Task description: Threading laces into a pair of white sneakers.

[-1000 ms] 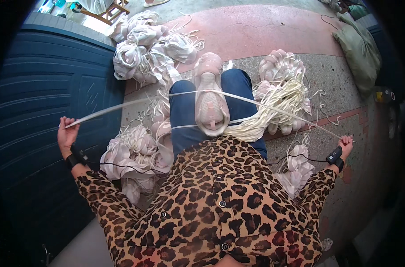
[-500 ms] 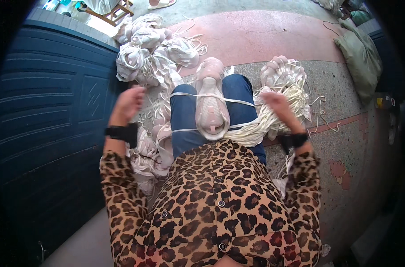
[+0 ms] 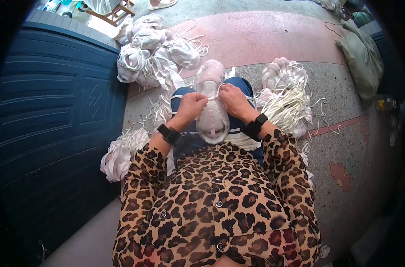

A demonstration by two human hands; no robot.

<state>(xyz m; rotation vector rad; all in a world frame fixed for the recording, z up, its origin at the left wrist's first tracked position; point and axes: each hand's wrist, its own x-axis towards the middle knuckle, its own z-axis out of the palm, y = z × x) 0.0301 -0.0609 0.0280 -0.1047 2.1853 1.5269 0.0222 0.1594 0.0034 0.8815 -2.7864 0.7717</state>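
Note:
A pale pink and white shoe upper (image 3: 211, 116) lies lengthwise between my thighs, its toe pointing away from me. A white shoelace (image 3: 176, 96) runs out of it across my legs. My left hand (image 3: 193, 106) is closed over the left edge of the lacing area, fingertips pinched together; what is in them is too small to make out. On the opposite edge, my right hand (image 3: 235, 101) pinches a loop of the lace near the tongue, with its fingers bent downward. Part of the upper's right side is hidden under that hand.
A heap of white uppers and laces (image 3: 153, 49) lies at the far left, and another bundle (image 3: 115, 155) near my left side. To the right are stacked uppers (image 3: 282, 73) and a cream lace bundle (image 3: 282, 109). A blue panelled door (image 3: 55, 98) borders the left; a grey-green sack (image 3: 363, 62) stands far right.
Both hands have come inward from beside my legs onto the upper. My right hand now has hold of the lace, and the left fingers are pinched at the other edge.

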